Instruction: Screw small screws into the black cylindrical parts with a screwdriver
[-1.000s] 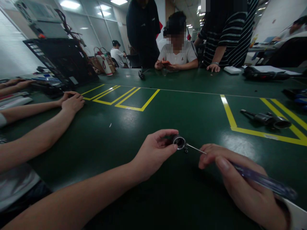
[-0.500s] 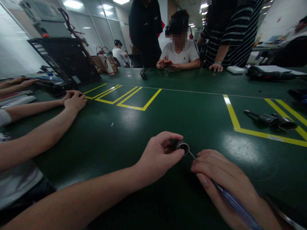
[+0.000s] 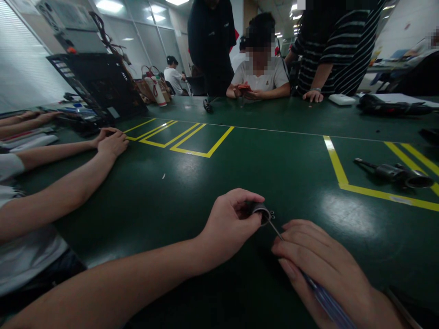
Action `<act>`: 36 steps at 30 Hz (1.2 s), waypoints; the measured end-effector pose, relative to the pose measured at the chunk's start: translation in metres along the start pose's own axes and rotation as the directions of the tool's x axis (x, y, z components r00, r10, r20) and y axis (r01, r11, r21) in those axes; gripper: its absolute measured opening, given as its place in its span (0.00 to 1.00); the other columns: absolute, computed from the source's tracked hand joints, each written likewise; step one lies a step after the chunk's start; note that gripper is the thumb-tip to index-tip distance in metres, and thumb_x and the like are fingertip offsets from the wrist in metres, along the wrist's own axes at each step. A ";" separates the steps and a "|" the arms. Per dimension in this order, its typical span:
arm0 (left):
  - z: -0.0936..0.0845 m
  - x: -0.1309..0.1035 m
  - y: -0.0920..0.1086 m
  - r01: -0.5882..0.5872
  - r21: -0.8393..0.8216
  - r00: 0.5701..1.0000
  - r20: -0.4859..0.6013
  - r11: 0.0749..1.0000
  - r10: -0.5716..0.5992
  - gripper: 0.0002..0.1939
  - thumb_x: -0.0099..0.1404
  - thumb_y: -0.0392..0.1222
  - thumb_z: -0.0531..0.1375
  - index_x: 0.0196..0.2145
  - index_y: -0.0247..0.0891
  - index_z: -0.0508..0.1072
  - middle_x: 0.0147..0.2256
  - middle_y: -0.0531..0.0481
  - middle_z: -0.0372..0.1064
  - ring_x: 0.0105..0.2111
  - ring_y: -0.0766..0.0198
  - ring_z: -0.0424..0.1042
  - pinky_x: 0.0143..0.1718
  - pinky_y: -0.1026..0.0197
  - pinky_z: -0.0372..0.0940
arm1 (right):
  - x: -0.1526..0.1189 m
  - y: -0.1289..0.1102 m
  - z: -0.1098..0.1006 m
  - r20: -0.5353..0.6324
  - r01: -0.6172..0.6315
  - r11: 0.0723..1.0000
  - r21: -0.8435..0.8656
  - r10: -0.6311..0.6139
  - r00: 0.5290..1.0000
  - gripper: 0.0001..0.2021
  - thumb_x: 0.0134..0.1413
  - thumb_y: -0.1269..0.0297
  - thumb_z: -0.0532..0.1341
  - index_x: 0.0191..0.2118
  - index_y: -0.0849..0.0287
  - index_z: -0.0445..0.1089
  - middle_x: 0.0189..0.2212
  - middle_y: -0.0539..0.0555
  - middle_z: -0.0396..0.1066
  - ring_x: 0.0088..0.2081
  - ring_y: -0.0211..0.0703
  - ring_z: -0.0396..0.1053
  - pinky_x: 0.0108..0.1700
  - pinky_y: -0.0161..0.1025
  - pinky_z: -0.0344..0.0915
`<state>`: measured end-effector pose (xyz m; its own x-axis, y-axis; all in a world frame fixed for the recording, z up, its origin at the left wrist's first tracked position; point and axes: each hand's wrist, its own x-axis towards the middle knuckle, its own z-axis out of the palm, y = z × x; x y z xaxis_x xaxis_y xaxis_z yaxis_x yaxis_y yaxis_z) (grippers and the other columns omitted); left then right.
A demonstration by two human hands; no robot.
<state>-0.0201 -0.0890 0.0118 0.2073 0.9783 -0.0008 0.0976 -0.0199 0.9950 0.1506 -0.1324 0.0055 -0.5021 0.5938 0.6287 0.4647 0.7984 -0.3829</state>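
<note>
My left hand (image 3: 229, 228) pinches a small dark metal cylinder (image 3: 261, 211) between thumb and fingers, its round opening facing right. My right hand (image 3: 322, 256) is wrapped round a screwdriver with a translucent purplish handle (image 3: 329, 299). The thin metal shaft (image 3: 276, 230) reaches up-left to the cylinder's opening; its tip is hidden inside or at the rim. Tiny ring-like bits (image 3: 272, 214) show just right of the cylinder's rim.
The green table (image 3: 274, 160) bears yellow tape outlines. Dark metal tool parts (image 3: 394, 173) lie at the right. A co-worker's forearms (image 3: 82, 178) rest at the left. Across the table, a seated person (image 3: 260, 77) holds an orange object. A black panel (image 3: 99, 87) leans back left.
The view has shifted slightly, so the surroundings sit a little further right. Small bits now show beside the cylinder's rim. Both hands keep their holds.
</note>
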 end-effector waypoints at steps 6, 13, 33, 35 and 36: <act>0.001 -0.001 -0.002 -0.036 0.021 0.999 0.005 0.999 0.036 0.10 0.51 0.30 0.60 0.34 0.34 0.73 0.34 0.49 0.70 0.34 0.64 0.72 0.36 0.61 0.69 | 0.002 -0.002 0.005 -0.008 0.033 0.997 -0.063 -0.034 0.999 0.13 0.52 0.78 0.56 0.41 0.56 0.69 0.28 0.51 0.74 0.32 0.45 0.74 0.42 0.45 0.71; -0.002 0.001 0.000 0.042 -0.013 0.999 0.015 0.999 -0.042 0.11 0.52 0.31 0.61 0.36 0.34 0.72 0.32 0.50 0.71 0.33 0.63 0.72 0.37 0.58 0.69 | -0.001 0.002 -0.012 -0.116 -0.172 0.970 0.171 0.194 0.974 0.08 0.54 0.70 0.56 0.34 0.50 0.71 0.27 0.49 0.74 0.34 0.45 0.74 0.49 0.46 0.66; -0.006 -0.001 0.011 0.222 -0.203 0.975 0.073 0.954 -0.211 0.20 0.52 0.25 0.60 0.43 0.35 0.71 0.36 0.50 0.74 0.38 0.63 0.73 0.42 0.57 0.66 | 0.006 0.032 -0.003 0.201 -0.726 0.399 0.559 0.785 0.586 0.18 0.54 0.50 0.57 0.22 0.57 0.70 0.20 0.50 0.69 0.25 0.41 0.66 0.30 0.38 0.61; -0.006 -0.001 0.011 0.222 -0.220 0.975 0.078 0.950 -0.209 0.19 0.52 0.25 0.60 0.43 0.35 0.71 0.37 0.50 0.74 0.38 0.63 0.73 0.42 0.58 0.66 | 0.006 0.032 -0.005 0.207 -0.748 0.432 0.504 0.780 0.590 0.19 0.54 0.49 0.57 0.20 0.57 0.69 0.18 0.50 0.68 0.24 0.40 0.65 0.28 0.38 0.60; -0.006 -0.001 0.011 0.223 -0.226 0.974 0.081 0.948 -0.210 0.19 0.52 0.25 0.60 0.43 0.36 0.71 0.37 0.50 0.74 0.39 0.63 0.73 0.42 0.58 0.66 | 0.005 0.032 -0.006 0.212 -0.760 0.434 0.484 0.784 0.583 0.20 0.54 0.49 0.57 0.19 0.57 0.68 0.17 0.50 0.67 0.22 0.40 0.64 0.27 0.37 0.59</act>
<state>-0.0251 -0.0890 0.0235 0.2600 0.9406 -0.2182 -0.0814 0.2465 0.9657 0.1670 -0.1045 0.0009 -0.0832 0.9935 -0.0774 0.2299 -0.0564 -0.9716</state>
